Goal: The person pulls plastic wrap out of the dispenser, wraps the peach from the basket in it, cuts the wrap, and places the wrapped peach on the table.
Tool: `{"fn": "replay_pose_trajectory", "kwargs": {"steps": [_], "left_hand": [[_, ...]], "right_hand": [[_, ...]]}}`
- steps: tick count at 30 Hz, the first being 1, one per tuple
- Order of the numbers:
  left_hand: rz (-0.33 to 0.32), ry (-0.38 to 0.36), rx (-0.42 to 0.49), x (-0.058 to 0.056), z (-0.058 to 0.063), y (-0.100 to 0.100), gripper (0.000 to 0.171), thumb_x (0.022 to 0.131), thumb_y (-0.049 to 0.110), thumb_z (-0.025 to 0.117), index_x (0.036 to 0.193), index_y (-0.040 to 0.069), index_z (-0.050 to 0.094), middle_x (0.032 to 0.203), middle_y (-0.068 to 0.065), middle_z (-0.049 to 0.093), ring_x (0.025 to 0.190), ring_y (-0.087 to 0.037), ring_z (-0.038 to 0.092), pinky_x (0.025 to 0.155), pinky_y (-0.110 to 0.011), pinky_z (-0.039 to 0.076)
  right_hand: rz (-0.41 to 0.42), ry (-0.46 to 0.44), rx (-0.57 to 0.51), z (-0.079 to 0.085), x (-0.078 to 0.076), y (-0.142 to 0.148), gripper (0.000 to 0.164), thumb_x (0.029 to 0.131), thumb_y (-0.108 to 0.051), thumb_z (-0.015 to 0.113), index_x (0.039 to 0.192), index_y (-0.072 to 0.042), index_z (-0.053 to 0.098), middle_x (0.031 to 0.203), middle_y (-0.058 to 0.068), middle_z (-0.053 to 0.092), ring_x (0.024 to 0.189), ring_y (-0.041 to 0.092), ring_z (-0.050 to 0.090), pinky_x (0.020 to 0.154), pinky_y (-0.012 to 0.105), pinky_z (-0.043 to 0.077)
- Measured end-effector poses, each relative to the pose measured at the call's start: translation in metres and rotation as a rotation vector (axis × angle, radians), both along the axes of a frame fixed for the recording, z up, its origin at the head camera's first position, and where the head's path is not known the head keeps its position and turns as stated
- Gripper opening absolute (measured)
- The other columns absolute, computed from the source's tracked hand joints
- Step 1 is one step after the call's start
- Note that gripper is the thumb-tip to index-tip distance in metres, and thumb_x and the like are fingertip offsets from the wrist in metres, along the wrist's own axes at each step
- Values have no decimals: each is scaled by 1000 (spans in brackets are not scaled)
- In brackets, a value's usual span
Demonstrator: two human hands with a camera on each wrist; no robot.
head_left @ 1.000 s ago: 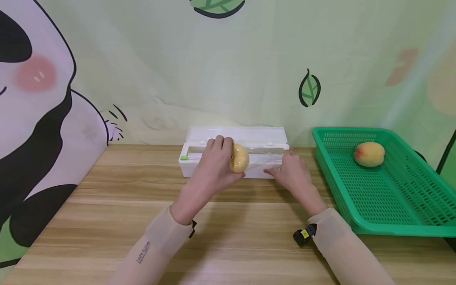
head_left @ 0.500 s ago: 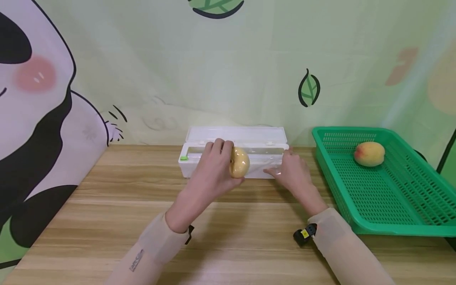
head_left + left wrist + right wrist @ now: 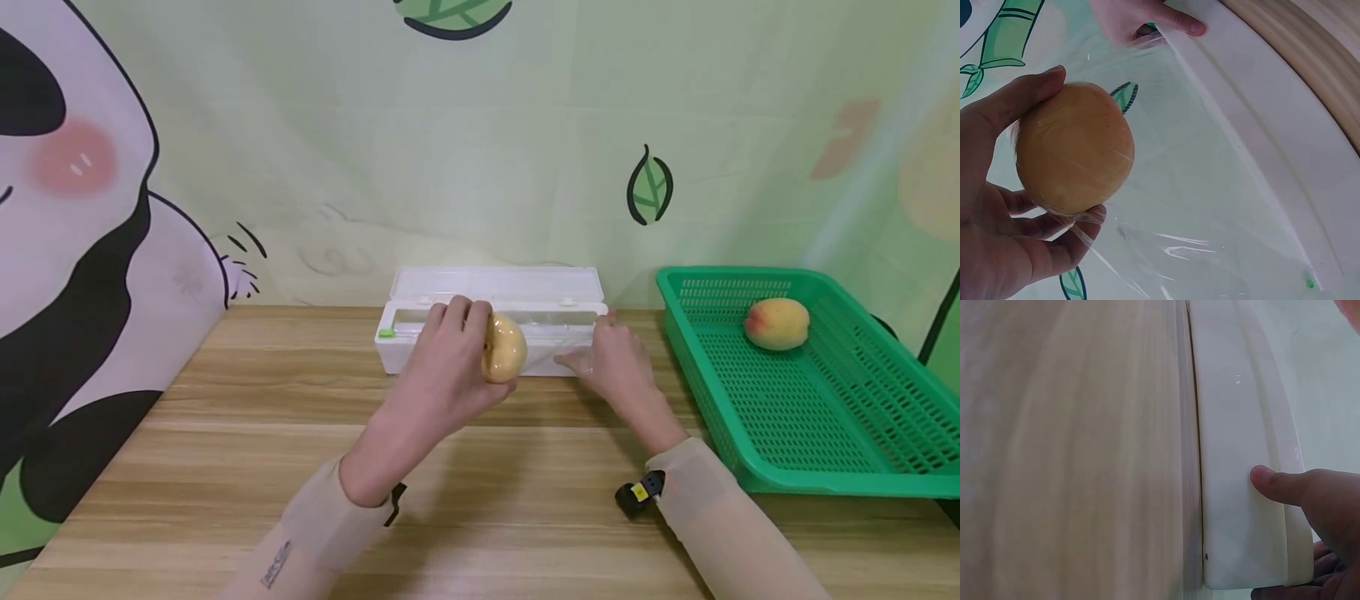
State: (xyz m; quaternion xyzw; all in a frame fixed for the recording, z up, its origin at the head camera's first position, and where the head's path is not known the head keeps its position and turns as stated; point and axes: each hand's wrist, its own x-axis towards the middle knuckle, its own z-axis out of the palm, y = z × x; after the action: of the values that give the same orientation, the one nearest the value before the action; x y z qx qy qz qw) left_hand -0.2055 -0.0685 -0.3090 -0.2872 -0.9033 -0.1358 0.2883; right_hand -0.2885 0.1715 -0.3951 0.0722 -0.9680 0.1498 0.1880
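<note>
A yellow peach (image 3: 507, 348) covered in shiny plastic film is gripped by my left hand (image 3: 448, 362), thumb on one side and fingertips on the other in the left wrist view. Clear cling film (image 3: 1179, 244) stretches from the peach to a long white cling film dispenser (image 3: 543, 362), whose lid stands raised behind it. My right hand (image 3: 621, 358) holds the dispenser's right end. In the right wrist view its thumb presses the front face, and the other fingers reach round the end, partly hidden.
Right of the dispenser stands a green plastic basket (image 3: 847, 483) with another peach (image 3: 777, 324) inside. A small green slider (image 3: 386, 332) sits at the dispenser's left end. Behind the wooden table (image 3: 247, 467) hangs a printed cloth backdrop (image 3: 525, 167).
My left hand has drawn the wrapped peach slightly down and toward me, away from the dispenser. The right hand and dispenser have stayed in place.
</note>
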Motion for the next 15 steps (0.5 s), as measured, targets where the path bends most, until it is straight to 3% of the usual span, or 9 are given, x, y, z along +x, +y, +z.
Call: {"fn": "replay_pose_trajectory", "kwargs": {"steps": [7,15], "left_hand": [[20,-27,-38,9,6,0,70,59,37,91,107,3,52,97,-6,49,89,-25,48,82,-30,39],[29,-17,-88,24,11,-1,72,60,40,90,109,3,52,98,-7,51,90,-26,50,82,-31,42]], "right_hand": [[-8,0,24,1,1,0,90,76,-51,80,124,18,47,87,27,60,73,39,66,57,44,51],[-60,-83,57,5,0,-2,91,76,-47,80,124,22,47,96,33,59,76,41,65,57,44,51]]}}
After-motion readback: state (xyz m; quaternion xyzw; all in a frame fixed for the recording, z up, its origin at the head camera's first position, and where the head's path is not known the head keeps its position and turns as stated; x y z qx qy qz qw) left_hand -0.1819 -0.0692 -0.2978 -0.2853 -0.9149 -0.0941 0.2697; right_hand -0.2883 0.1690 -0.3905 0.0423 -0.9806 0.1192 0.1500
